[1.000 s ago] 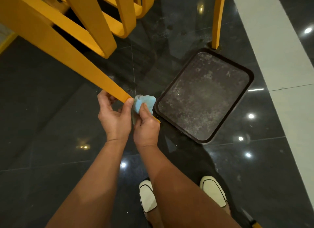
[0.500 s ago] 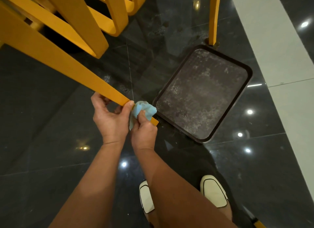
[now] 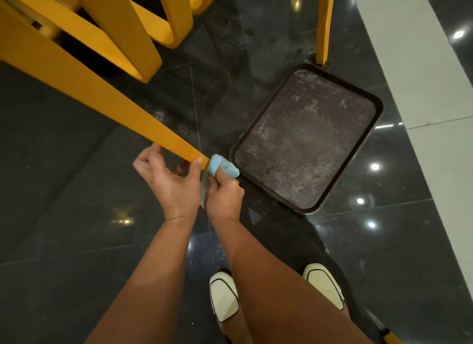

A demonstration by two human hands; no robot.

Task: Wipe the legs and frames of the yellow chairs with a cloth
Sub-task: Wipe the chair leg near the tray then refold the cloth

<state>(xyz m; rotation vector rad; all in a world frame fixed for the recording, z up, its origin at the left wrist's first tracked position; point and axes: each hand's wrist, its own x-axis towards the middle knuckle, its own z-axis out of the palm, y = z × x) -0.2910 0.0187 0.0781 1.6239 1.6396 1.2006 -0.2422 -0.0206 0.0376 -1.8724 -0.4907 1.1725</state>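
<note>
One yellow chair is tipped, its leg (image 3: pixel 115 108) slanting from far left down toward the near centre above the dark floor (image 3: pixel 64 190). The left hand (image 3: pixel 170 182) grips this leg just short of its end, fingers curled beneath, thumb on the upper face. The right hand (image 3: pixel 224 197) pinches a bunched blue cloth (image 3: pixel 222 167) against the leg's tip, fingers narrow around it. A dark, smeared tray (image 3: pixel 307 138) lies on the floor just right. A second yellow leg (image 3: pixel 323 23) stands at its far corner.
</note>
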